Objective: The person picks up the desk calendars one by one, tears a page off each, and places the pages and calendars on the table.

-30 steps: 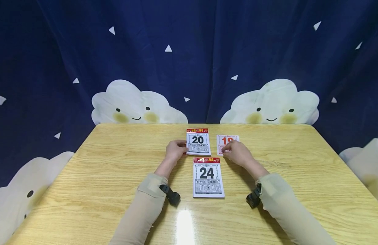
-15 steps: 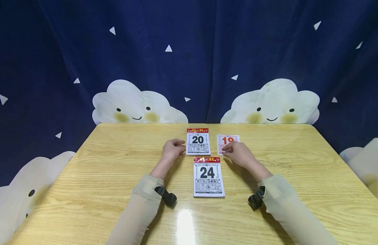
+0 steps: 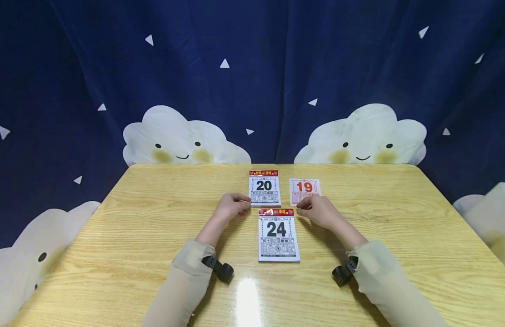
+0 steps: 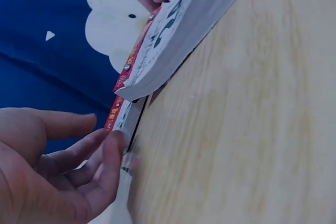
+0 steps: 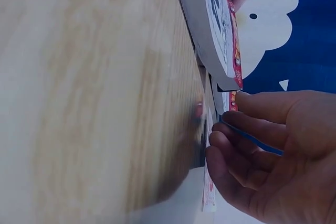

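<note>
My left hand hovers by the lower left corner of a tear-off calendar with a black 20, fingers relaxed and holding nothing. My right hand has loosely bent, unloaded fingers, and it overlaps the bottom edge of a loose calendar sheet with a red 19. Between the hands, nearer to me, a second tear-off calendar with a black 24 lies face up. Its thick page block shows edge-on in the left wrist view. The right wrist view has the fingers beside the sheet's edge.
A light wooden table carries everything. Behind it hangs a dark blue curtain with white clouds and triangles. Black wrist cameras are strapped over the beige sleeves.
My left hand has drawn off the left edge of the 20 calendar and shifted a little toward me. The right hand has slid back off the 19 sheet, uncovering its number. The calendars stayed put.
</note>
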A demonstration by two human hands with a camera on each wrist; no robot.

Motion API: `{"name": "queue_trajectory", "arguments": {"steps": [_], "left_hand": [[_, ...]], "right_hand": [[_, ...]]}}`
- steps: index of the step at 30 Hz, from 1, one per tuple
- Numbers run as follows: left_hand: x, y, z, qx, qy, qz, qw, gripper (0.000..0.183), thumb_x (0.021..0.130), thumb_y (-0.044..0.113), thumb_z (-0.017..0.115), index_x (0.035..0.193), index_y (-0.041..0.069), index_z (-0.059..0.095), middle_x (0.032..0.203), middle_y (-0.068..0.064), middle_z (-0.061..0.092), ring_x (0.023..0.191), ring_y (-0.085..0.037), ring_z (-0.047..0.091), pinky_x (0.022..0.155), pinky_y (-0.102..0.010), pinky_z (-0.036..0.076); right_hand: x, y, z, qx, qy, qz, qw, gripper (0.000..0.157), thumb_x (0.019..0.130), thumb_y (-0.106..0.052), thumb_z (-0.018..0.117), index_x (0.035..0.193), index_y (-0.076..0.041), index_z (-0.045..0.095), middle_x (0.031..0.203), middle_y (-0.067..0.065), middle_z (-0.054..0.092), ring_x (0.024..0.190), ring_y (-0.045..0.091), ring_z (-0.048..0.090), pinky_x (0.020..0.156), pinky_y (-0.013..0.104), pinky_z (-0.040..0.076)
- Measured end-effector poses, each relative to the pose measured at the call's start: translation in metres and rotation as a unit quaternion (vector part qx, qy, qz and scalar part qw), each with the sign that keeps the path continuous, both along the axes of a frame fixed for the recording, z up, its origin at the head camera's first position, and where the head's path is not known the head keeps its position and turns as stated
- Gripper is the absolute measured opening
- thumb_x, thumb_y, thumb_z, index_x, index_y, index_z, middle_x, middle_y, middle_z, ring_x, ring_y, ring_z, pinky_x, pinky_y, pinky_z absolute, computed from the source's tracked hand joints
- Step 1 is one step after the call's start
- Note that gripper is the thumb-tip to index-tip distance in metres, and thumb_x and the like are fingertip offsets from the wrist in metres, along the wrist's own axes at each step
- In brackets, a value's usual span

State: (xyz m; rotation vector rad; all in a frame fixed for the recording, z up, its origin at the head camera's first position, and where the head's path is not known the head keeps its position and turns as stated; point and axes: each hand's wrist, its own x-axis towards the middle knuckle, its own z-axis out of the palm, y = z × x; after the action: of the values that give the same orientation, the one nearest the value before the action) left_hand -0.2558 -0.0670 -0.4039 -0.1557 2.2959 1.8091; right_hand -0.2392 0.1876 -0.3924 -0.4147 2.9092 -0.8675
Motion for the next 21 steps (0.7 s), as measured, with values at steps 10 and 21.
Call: {"name": "queue_trajectory", "arguments": {"steps": [10, 21], "left_hand": [[0.012, 0.004, 0.004, -0.020, -0.047, -0.058, 0.9970, 0.022, 0.083, 0.005, 0.061, 0.102, -0.007, 0.062, 0.084, -0.015, 0.063, 0.062, -0.014, 0.057, 0.063, -0.029, 0.056], [0.015, 0.010, 0.005, -0.106, -0.028, -0.088, 0.9901, 0.021, 0.081, 0.009, 0.065, 0.097, -0.004, 0.068, 0.081, -0.012, 0.064, 0.062, -0.012, 0.054, 0.059, -0.024, 0.054]], "right_hand": [[0.008, -0.001, -0.006, -0.018, -0.015, -0.001, 1.000, 0.024, 0.083, -0.023, 0.062, 0.096, -0.005, 0.070, 0.091, 0.008, 0.069, 0.083, 0.020, 0.062, 0.074, 0.036, 0.050], [0.019, -0.008, -0.005, -0.026, -0.026, -0.003, 0.999, 0.018, 0.081, -0.022, 0.064, 0.086, -0.007, 0.073, 0.077, 0.002, 0.068, 0.062, 0.011, 0.051, 0.057, 0.026, 0.043]]}}
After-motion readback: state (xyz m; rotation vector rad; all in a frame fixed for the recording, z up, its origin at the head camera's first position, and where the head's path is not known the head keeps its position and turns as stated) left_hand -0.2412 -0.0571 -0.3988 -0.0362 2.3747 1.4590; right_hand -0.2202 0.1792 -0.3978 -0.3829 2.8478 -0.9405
